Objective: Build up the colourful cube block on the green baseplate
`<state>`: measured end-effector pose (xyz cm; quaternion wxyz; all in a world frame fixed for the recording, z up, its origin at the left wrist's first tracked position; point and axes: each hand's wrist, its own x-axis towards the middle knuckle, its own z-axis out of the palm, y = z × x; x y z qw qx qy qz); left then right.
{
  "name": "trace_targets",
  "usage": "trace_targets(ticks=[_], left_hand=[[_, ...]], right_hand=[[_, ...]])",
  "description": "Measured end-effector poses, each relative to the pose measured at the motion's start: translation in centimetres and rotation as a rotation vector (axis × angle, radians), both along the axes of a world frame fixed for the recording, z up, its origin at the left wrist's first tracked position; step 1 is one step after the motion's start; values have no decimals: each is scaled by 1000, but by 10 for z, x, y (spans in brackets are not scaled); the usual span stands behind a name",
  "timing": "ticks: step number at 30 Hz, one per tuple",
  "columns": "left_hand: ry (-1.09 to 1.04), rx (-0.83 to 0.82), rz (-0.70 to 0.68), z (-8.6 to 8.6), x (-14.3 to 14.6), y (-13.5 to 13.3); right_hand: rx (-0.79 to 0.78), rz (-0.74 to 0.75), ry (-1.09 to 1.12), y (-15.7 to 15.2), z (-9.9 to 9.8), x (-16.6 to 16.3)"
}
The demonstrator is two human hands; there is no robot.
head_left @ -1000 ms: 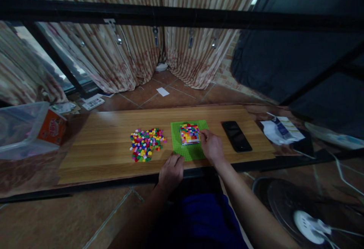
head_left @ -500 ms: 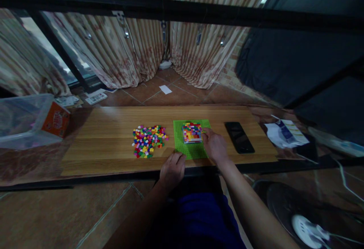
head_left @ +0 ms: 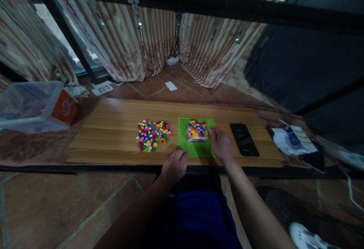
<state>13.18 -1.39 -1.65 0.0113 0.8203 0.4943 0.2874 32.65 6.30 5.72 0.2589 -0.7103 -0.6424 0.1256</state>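
Observation:
A green studded baseplate [head_left: 196, 151] lies on the wooden board, carrying a squarish, multicoloured build of small toy bricks [head_left: 197, 130]. My left hand [head_left: 175, 164] is closed, its curled fingers pressed on the plate's near left corner. Over the plate's right edge is my right hand [head_left: 222, 144], thumb and forefinger drawn together just right of the build. Whether a small brick sits between those fingertips is too small to tell. Left of the plate spreads a loose heap of small coloured bricks [head_left: 152, 135].
A black phone [head_left: 244, 140] lies on the wooden board [head_left: 108, 135] to the right. Beyond the board's right end are papers and a packet [head_left: 294, 139]. A clear plastic bin [head_left: 31, 107] with an orange label stands at the left. Striped curtains [head_left: 159, 44] hang behind.
My right hand has drawn slightly right, off the build's right side. My left hand stays at the plate's corner. The whole view has shifted and tilted a little.

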Motion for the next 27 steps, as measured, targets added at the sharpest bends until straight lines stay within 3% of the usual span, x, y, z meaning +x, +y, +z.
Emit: trace_targets(ticks=[6, 27], left_hand=[[1, -3, 2, 0, 0, 0], [17, -95, -14, 6, -1, -1]], right_hand=[[38, 10, 349, 17, -21, 5], [106, -57, 577, 16, -39, -9]])
